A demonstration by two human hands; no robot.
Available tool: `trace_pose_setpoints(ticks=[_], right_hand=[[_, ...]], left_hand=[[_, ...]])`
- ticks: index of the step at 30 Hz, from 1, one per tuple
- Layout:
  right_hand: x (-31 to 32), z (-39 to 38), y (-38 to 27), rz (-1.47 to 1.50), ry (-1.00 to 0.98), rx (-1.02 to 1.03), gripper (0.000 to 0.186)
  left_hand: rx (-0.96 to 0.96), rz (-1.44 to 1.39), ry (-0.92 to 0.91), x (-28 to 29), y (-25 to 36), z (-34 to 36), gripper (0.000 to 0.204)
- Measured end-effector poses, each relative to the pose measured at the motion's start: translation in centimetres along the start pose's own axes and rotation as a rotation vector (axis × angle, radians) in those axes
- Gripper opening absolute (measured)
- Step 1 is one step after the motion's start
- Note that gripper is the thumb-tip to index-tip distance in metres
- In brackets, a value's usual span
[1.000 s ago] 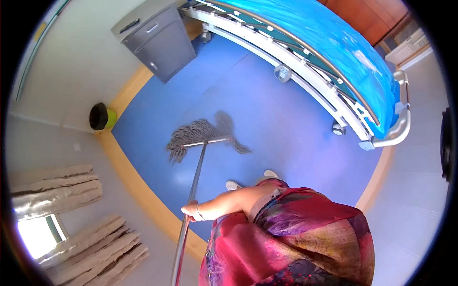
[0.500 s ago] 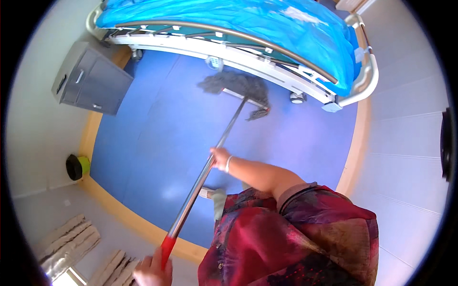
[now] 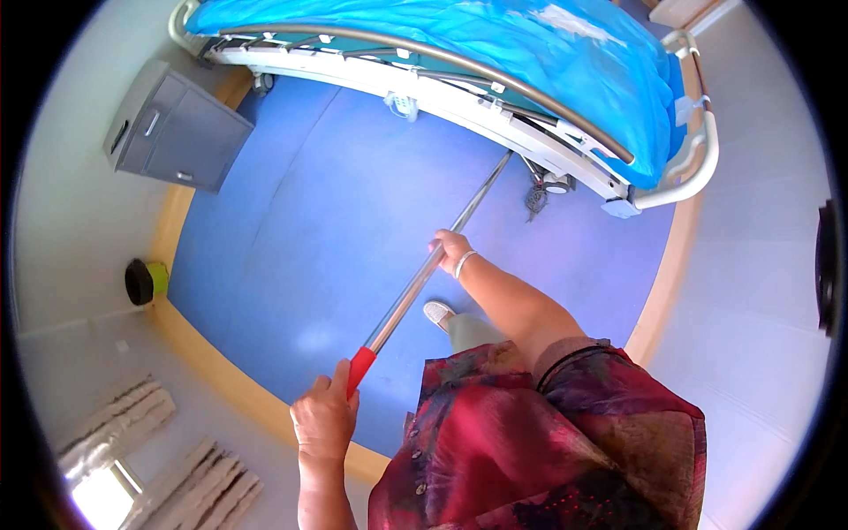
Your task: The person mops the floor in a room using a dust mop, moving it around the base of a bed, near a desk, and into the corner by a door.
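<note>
A mop (image 3: 412,303) with a shiny metal pole slants from the lower left up toward the bed. My left hand (image 3: 325,412) is wrapped round its red grip at the near end. Farther up, my right hand (image 3: 450,251), with a white band on the wrist, grasps the bare metal pole. The mop head is mostly hidden under the bed's white lower rail; a few grey strands (image 3: 535,201) show beside a caster. Above stands a hospital bed (image 3: 371,79) with a raised side rail and a blue plastic cover (image 3: 424,25).
A grey bedside cabinet (image 3: 181,128) stands at the left wall. Below it sits a small black and yellow-green bin (image 3: 147,282). Blue floor (image 3: 265,265) stretches between the bed and the wooden skirting (image 3: 225,380). A bed caster (image 3: 556,184) rests near the mop strands.
The mop head has slid away and to the right, going from open floor to under the bed. Both hands have moved up and right with the pole. My foot shows farther right.
</note>
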State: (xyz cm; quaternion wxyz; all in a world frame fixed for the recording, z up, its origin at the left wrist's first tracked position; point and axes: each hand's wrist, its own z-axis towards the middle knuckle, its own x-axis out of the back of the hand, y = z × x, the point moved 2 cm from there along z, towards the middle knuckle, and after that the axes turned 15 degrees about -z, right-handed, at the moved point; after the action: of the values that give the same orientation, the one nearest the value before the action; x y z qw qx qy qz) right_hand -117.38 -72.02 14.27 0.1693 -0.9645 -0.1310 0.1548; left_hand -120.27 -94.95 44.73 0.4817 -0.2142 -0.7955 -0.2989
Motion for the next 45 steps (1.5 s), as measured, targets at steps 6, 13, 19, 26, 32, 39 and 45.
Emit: trace_pose_setpoints(ticks=[6, 13, 19, 26, 32, 39, 45], right_hand=[[3.4, 0.8, 4.0, -0.184, 0.244, -0.094, 0.013], [3.4, -6.5, 18.8, -0.534, 0.151, -0.141, 0.013], [6.1, -18.1, 28.9, -1.02, -0.036, -0.141, 0.013], [12.8, -27.2, 41.3, -1.322, -0.395, -0.461, 0.013], [15.4, -30.8, 42.7, -1.5, -0.548, -0.617, 0.01], [15.1, -29.6, 42.0, -1.458, -0.5, -0.634, 0.01], [14.7, -25.4, 36.5, -1.067, -0.495, -0.584, 0.014]], left_hand=[[0.17, -0.123, 0.001, -1.0, 0.4, -7.6, 0.037], [0.557, -0.219, 0.098, -2.8, 2.3, -23.1, 0.036], [0.865, -0.318, 0.082, -6.6, 7.7, -39.3, 0.028], [1.156, -0.283, 0.083, -6.5, 17.9, -49.7, 0.031], [1.127, -0.288, 0.0, -5.7, 21.8, -51.9, 0.031], [1.071, -0.232, 0.111, -5.3, 21.4, -50.0, 0.031], [0.925, -0.135, 0.049, -4.5, 21.3, -44.4, 0.032]])
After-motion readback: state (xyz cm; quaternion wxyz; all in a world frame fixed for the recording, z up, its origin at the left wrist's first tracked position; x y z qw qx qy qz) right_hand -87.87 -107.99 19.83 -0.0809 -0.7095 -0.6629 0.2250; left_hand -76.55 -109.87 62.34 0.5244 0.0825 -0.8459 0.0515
